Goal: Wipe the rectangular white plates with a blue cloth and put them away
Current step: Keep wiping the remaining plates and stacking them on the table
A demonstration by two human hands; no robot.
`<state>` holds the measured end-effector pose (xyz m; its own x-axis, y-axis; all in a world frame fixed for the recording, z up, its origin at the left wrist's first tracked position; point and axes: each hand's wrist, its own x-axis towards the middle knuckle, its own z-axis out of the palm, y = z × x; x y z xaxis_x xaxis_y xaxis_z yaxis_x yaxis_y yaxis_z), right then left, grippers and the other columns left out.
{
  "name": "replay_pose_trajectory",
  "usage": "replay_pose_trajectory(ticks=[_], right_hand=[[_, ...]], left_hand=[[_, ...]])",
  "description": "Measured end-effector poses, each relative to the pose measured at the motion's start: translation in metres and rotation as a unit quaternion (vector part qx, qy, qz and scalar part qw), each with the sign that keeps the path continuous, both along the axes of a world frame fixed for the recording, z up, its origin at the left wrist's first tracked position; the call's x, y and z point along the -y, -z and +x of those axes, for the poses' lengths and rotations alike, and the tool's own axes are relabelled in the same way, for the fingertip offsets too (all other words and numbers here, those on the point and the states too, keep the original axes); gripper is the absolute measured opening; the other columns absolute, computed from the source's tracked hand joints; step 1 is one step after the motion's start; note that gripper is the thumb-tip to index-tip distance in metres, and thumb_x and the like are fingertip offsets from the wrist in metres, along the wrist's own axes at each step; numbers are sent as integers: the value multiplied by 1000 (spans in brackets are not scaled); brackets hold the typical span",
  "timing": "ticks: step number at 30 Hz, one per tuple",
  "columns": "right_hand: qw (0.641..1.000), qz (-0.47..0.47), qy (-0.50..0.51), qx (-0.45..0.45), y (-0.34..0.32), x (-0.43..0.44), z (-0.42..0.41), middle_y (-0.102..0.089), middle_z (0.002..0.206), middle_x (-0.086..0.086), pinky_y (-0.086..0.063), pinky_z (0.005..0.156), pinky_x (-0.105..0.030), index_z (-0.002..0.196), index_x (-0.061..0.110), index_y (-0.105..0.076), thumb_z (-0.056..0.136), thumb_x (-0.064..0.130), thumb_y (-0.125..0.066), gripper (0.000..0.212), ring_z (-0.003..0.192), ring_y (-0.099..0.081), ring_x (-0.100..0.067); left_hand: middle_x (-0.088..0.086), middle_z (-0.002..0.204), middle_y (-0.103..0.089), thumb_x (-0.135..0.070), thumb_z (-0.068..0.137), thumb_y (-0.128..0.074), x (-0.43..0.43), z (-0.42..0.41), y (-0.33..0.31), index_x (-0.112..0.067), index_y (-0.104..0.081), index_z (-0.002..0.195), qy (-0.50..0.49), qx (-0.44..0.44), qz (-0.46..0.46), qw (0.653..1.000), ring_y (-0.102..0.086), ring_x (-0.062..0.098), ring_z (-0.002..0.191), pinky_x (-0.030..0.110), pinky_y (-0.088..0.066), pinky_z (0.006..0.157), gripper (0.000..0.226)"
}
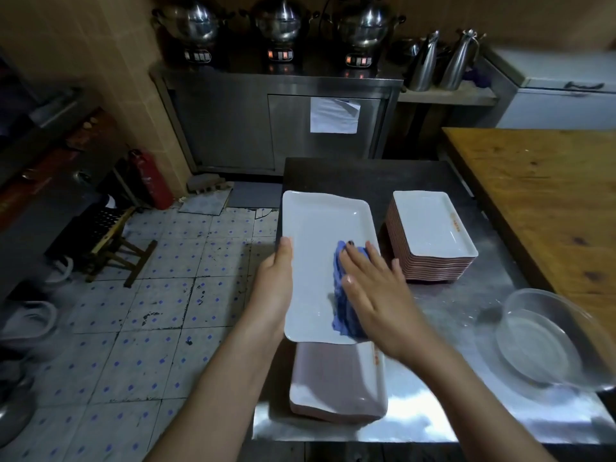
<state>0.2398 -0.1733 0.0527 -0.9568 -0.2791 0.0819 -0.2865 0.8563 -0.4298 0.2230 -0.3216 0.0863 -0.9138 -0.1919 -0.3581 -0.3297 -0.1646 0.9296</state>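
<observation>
I hold a rectangular white plate (320, 235) above the steel table, face up. My left hand (278, 278) grips its left edge, thumb on the rim. My right hand (376, 291) presses a blue cloth (345, 305) flat against the plate's right half with straight fingers. Below the held plate lies a short stack of white plates (336, 385) near the table's front edge. A taller stack of the same plates (433, 235) stands to the right, further back.
A clear glass bowl (550, 341) sits at the right on the steel table (450, 315). A wooden counter (546, 195) runs along the far right. To the left are the tiled floor and a small wooden stool (113, 241).
</observation>
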Motion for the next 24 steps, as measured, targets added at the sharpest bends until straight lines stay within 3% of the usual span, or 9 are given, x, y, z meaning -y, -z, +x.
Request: replay_pose_trajectory(ticks=[4,8,12,16,21,24], right_hand=[[995,74,60,-13,-19,-6,-46,-8,159,9,6,117,-44,151,24,-15,103,36,-15,50,146,6,-12],[995,80,48,-27,-14,1,-35,-7,159,8,6,117,-43,151,23,-13,102,36,-16,51,146,8,-13],[999,47,9,-13,7,6,5,-5,158,14,14,110,-32,151,29,-10,94,44,-10,59,138,17,2],[994,86,55,-38,-2,-5,-28,0,160,8,2,116,-45,151,26,-10,101,37,-23,53,146,6,-13],[987,-52,153,9,-14,-1,-43,-1,159,-1,-14,118,-43,151,14,-3,97,44,-42,73,145,-13,-23],[985,-101,133,38,0,8,-14,-18,156,-3,-24,112,-40,149,12,-9,93,41,-50,74,138,-28,-24]], left_hand=[[-7,73,-68,-43,97,-36,-13,6,6,-20,-63,89,10,13,12,1000,-65,8,62,19,-49,49,36],[-8,57,-67,-40,98,-39,-4,-1,-2,-17,-62,77,-18,9,15,1000,-63,7,47,16,-46,39,39],[-9,56,-66,-45,97,-38,6,-1,-4,-19,-61,77,-24,8,-2,1000,-62,5,42,14,-43,34,40],[-9,68,-67,-44,97,-36,-7,6,5,-23,-62,83,2,7,3,1000,-64,4,55,15,-46,42,36],[-12,50,-66,-44,97,-38,-4,5,3,-20,-61,77,11,14,13,1000,-63,4,44,14,-43,35,39],[-9,48,-65,-43,97,-39,6,-1,2,-18,-61,73,-18,6,5,1000,-61,6,40,14,-42,34,41]])
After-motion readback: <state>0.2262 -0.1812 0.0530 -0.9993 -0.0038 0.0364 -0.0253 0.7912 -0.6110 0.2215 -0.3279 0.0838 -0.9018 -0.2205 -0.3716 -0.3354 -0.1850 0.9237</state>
